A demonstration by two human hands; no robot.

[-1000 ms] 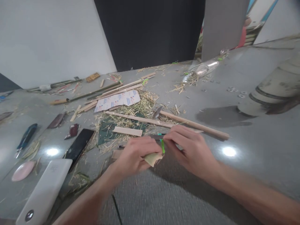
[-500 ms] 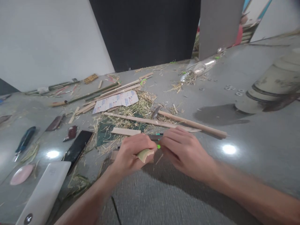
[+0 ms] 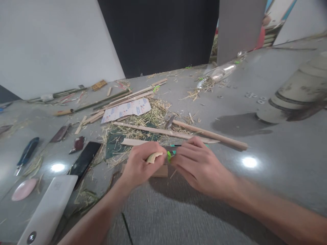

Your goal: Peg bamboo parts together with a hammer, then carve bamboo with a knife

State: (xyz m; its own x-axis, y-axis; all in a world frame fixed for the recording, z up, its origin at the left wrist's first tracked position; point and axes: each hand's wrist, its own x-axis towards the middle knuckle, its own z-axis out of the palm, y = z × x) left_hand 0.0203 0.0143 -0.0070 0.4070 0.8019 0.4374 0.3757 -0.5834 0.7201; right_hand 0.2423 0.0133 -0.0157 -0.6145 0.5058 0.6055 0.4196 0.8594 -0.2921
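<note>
My left hand [image 3: 143,163] is closed round a pale split piece of bamboo [image 3: 154,157], whose curved cut end pokes out toward me. A bright green strip [image 3: 169,156] shows in the narrow gap between my hands. The fingers of my right hand [image 3: 198,161] are bent and pinched together at that strip; their tips are partly hidden. Just behind both hands lies a dark flat bar [image 3: 170,148] with a bit of teal by it. A flat wooden block [image 3: 160,171] rests under my left hand.
A hammer [image 3: 209,134], a long bamboo strip [image 3: 153,130] and shavings [image 3: 153,114] lie beyond my hands. On the left are a black phone [image 3: 85,160], a white power bank [image 3: 48,211], a blue-handled tool [image 3: 28,151] and a pink oval object [image 3: 24,190]. A bamboo cylinder [image 3: 288,92] stands right.
My left hand has tilted and shifted slightly up and left with the bamboo piece, uncovering more of the block. More of the green strip now shows, a little further left.
</note>
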